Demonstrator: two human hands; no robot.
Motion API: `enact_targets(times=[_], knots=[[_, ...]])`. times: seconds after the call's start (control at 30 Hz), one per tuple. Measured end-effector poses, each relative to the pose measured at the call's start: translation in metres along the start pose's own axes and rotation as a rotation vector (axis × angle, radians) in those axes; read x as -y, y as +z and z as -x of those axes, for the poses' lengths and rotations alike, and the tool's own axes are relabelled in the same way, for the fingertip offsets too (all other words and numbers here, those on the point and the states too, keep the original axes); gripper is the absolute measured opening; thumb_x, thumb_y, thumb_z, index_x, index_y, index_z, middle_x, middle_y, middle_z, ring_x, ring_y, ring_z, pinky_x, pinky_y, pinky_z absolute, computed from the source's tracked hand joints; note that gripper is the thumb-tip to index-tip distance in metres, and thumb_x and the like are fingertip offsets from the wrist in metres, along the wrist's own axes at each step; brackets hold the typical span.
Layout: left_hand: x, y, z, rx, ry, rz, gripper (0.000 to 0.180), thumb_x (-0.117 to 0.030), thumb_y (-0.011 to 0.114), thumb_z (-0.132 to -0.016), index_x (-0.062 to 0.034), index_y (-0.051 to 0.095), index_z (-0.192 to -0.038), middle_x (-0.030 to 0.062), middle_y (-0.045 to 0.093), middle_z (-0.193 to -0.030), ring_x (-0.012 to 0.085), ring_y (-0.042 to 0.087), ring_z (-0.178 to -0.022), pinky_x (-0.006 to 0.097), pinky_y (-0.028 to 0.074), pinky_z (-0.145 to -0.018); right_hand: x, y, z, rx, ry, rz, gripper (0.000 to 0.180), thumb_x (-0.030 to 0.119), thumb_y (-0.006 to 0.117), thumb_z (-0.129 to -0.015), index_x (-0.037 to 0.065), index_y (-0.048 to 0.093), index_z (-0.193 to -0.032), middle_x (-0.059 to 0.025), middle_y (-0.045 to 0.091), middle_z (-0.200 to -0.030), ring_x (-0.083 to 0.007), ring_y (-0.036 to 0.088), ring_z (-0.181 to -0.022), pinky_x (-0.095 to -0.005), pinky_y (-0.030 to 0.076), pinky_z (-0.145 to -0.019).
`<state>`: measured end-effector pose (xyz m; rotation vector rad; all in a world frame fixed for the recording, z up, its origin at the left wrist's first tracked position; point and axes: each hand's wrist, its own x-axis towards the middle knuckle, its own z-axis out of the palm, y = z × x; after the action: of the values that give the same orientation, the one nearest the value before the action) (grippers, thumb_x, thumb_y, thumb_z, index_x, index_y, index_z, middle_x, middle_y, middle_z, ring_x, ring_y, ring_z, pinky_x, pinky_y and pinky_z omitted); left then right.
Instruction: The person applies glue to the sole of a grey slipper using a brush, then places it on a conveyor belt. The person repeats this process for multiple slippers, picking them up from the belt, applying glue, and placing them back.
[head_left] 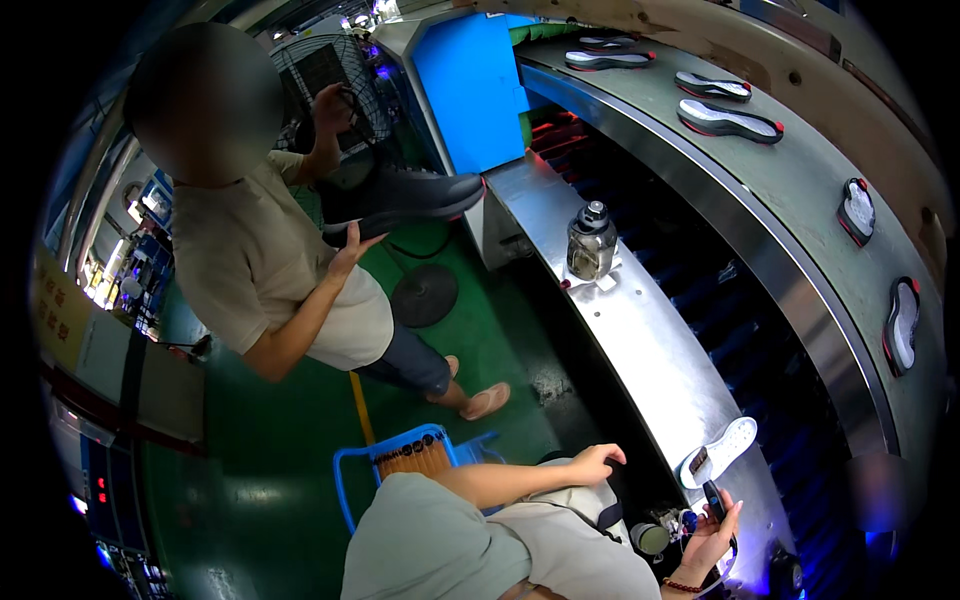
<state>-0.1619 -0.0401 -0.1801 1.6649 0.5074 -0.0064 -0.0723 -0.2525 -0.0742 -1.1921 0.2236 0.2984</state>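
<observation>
Right grip (712,542) pinches the brush (713,497), presumably angled to reach the white sole (733,442) at twelve o'clock; left grip (595,464), at ten o'clock: state not discernible.

Glossy green floor (270,450), marked by a yellow line (361,408) and catching pale reflections, runs beneath a blue-framed chair (341,485) and a round dark pedestal base (424,296). A narrow stainless-steel ledge (640,345) extends from a bright blue machine panel (465,90), alongside a curving grey-green conveyor belt (800,170) with a metal edge. Behind, a wire-caged fan (365,70) stands near the panel, while white lights (120,250) glow at the far left above a yellow sign (60,310).
</observation>
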Motion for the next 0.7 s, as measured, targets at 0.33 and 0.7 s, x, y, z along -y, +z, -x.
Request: enact_targets(times=[0.33,0.7], knots=[[0.028,-0.036,-0.009,-0.022,-0.056,0.107,0.024,0.008,0.043,-0.062,-0.0032,0.051,-0.081,0.0118,0.055,-0.11,0.02,0.058,-0.069,0.03,0.045,-0.042,-0.008,0.03,-0.001,-0.037,0.001,0.021,0.038,0.031,0.042,-0.09,-0.002,0.058,-0.097,-0.0076,0.062,-0.087,-0.0077,0.055,-0.063,-0.0162,0.042,-0.054],[0.002,-0.059,-0.025,0.215,-0.135,-0.123,0.023,0.005,0.042,-0.066,-0.0038,0.054,-0.084,0.0093,0.058,-0.098,0.0209,0.058,-0.077,0.03,0.047,-0.054,-0.054,0.026,0.013,-0.235,-0.007,-0.049,0.042,0.037,0.044,-0.088,0.0,0.053,-0.106,-0.0043,0.055,-0.081,-0.0097,0.051,-0.068,-0.0194,0.038,-0.057]])
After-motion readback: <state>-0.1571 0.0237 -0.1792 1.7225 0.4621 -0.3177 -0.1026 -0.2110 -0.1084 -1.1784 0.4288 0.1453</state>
